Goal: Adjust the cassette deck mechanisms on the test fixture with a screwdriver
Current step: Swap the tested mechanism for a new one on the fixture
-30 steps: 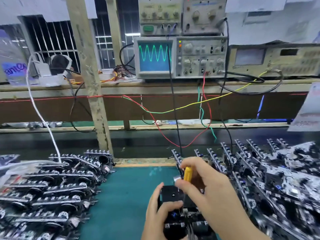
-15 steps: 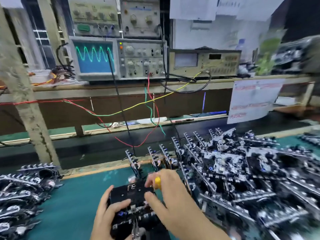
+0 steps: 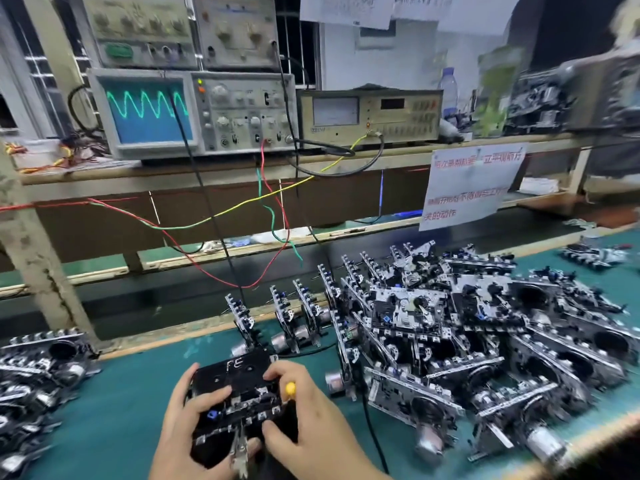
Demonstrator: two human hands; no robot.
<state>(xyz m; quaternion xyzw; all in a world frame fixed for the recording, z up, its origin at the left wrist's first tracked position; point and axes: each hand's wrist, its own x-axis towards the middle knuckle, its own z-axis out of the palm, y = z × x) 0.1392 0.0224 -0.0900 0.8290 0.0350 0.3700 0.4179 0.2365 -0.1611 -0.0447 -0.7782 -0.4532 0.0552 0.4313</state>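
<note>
Centrally, low on the teal bench mat point(image 3: 124, 410): one black cassette deck mechanism marked "FE" point(image 3: 239, 393), gripped at its left edge by the left hand point(image 3: 188, 427), thumb curled over the top. The right hand point(image 3: 304, 420) holds its right side, apparently with a yellow-handled screwdriver point(image 3: 290, 388) pinched in the fingers, its shaft hidden. Just right, a heap of black-and-silver deck mechanisms point(image 3: 450, 341); behind, a grey oscilloscope showing a green wave point(image 3: 149, 109).
</note>
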